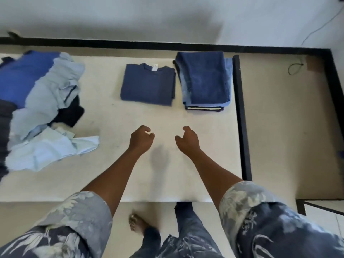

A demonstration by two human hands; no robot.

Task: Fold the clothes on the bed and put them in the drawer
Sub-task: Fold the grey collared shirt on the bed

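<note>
A folded navy shirt lies on the cream bed, collar to the far side. Right of it sits a stack of folded blue clothes near the bed's right edge. A heap of unfolded clothes, blue, pale blue and black, covers the bed's left part. My left hand and my right hand hover side by side over bare mattress, below the folded shirt. Both hang with loosely curled fingers and hold nothing. No drawer is in view.
A black bed frame runs along the right side and the far edge. Beige floor lies right of it, with a black cord by the wall. My bare foot stands on the floor at the bed's near edge.
</note>
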